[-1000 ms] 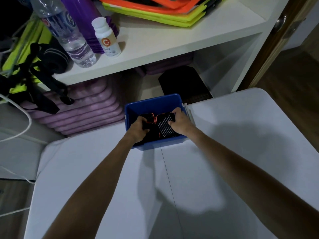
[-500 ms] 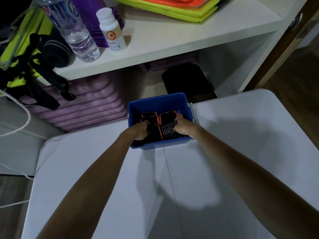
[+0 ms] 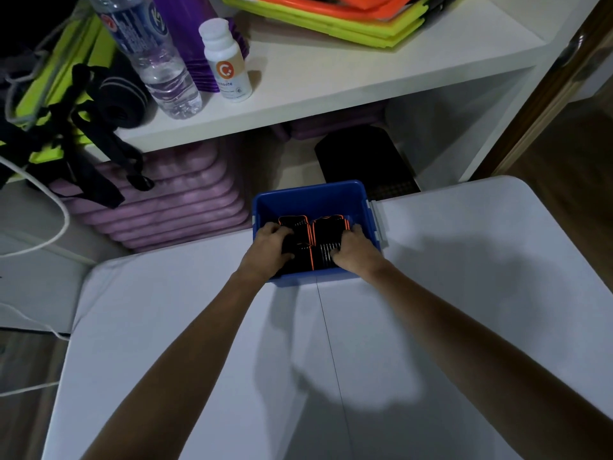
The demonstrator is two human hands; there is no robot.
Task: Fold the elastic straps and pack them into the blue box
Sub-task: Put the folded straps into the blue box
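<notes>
**Both hands press folded straps down into the blue box**

Both hands are inside the blue box (image 3: 311,199), at the far edge of the white table (image 3: 464,260). The left hand (image 3: 270,249) lies on the left side of the folded elastic straps (image 3: 318,242), fingers bent over the dark fabric and gripping it. The right hand (image 3: 355,250) covers the right side of the bundle, fingers curled down over it in the same way.

A second ago the straps were bunched higher between the hands, with the right hand clutching a raised fold. Now the bundle sits lower and flatter in the box, and the hands have spread toward its two sides.

The box holds only the straps: black bands with orange edging and thin pale stripes, lying as two folded stacks side by side. Their near ends are hidden under the hands and the box's front wall, so the number of straps cannot be made out.

Behind the box, a white shelf (image 3: 331,81) carries a clear water bottle (image 3: 156,61), a small white bottle (image 3: 227,64), and yellow-green and orange flat items cut off by the top edge. Purple padded mats (image 3: 172,207) are stacked under the shelf. Black straps (image 3: 83,151) hang off its left end; the room is dim.
</notes>
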